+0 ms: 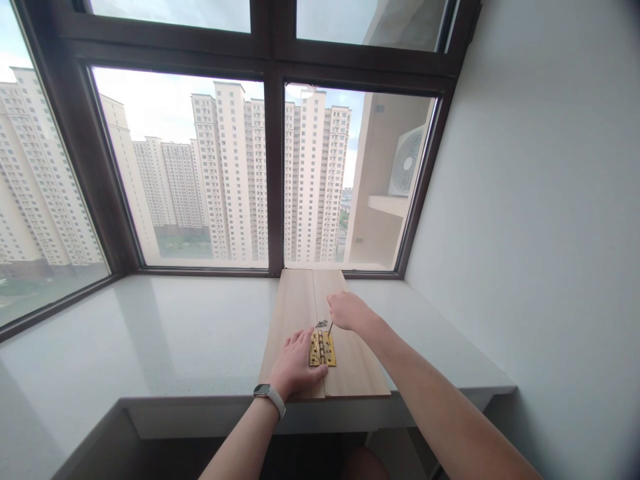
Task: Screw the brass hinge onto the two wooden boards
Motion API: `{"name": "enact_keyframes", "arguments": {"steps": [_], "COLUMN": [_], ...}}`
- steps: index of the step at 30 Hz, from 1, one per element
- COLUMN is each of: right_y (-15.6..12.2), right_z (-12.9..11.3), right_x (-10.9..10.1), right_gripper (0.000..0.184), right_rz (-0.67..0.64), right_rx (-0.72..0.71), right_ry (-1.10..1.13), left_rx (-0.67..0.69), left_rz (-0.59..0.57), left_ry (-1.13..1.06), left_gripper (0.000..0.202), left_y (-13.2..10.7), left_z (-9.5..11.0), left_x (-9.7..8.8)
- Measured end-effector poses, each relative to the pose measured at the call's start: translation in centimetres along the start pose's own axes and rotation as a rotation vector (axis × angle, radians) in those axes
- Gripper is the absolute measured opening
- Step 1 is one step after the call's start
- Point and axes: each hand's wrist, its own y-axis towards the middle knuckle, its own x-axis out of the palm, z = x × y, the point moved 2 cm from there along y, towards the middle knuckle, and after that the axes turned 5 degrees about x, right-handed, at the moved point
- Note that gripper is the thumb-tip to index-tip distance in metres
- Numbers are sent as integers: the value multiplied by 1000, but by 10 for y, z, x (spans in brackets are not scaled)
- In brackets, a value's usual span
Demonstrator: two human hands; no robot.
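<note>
A brass-coloured hinge (329, 350) lies unfolded across the seam between two pale wooden boards (350, 373). My left hand (299, 363) rests over the hinge's left leaf, its thumb along the lower edge and its fingers at the left side, holding it against the wood. Closed in a fist above the right leaf, my right hand (346, 311) grips a screwdriver (331, 327); only the thin shaft shows, pointing down at the upper right part of the hinge. The handle is hidden in the hand. Several small dark screws (321, 323) lie just beyond the hinge.
The boards lie on a white windowsill counter (200, 333), reaching from its front edge to the dark window frame (275, 200). A plain white wall (525, 200) stands at the right. Below the counter it is dark. A watch (270, 397) is on my left wrist.
</note>
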Motion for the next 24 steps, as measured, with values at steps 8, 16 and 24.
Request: {"name": "enact_keyframes", "arguments": {"steps": [8, 16, 24], "right_y": [-1, -1, -1], "right_z": [5, 6, 3], "right_x": [0, -2, -2], "right_gripper": [14, 1, 10], "right_rz": [-58, 8, 3], "right_rx": [-94, -149, -70], "right_ry": [65, 80, 60], "left_rx": [13, 13, 12], "left_rz": [19, 20, 9], "left_ry": [-6, -3, -2], "left_gripper": [91, 91, 90], "left_y": [0, 0, 1], "left_z": [-3, -3, -2], "left_x": [1, 2, 2]}}
